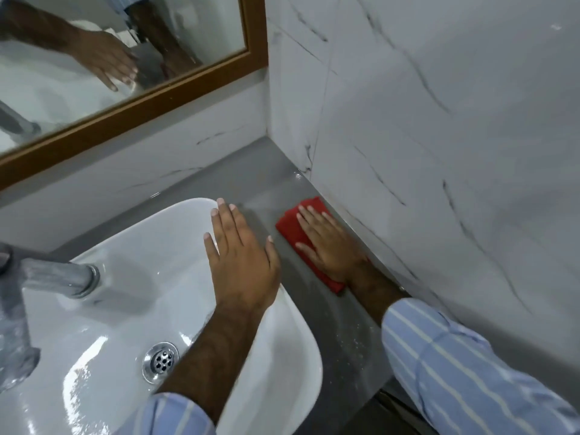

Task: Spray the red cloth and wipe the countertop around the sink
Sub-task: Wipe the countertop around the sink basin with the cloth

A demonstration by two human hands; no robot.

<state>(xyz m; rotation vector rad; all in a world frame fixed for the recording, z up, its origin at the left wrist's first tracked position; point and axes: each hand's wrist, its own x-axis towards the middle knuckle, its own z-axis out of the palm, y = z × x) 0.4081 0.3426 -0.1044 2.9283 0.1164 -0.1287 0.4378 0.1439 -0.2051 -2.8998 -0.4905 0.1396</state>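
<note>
I see the wall [439,136] first: pale marble-look tile with dark veins, filling the right side and meeting a second tiled face at a corner behind the counter [251,171]. The counter is a grey strip that runs along the back and down the right, between the wall and the sink [141,293]. It looks wet and glossy near the corner, and small droplets speckle it lower down, near my right sleeve [455,372].

The sink is a white basin with rounded corners, shiny with reflections. A mirror [94,58] in a brown wooden frame hangs above it at upper left (my arms show in the glass).

Both sleeves are blue with pale stripes, pushed back off the forearms. A metal tap [56,274] juts in from the left over the basin, blurred.

My left hand [241,259] lies flat and open on the sink's right rim, fingers spread, holding nothing; the fingertips reach toward the far corner of the basin.

My right hand [326,243] is also flat and open, palm down, pressing the cloth [290,224] onto the counter rather than gripping it. The cloth is red, folded, lying on the strip between the sink and the wall, its right edge close against the tile.

A round steel drain [160,362] sits in the basin floor.
</note>
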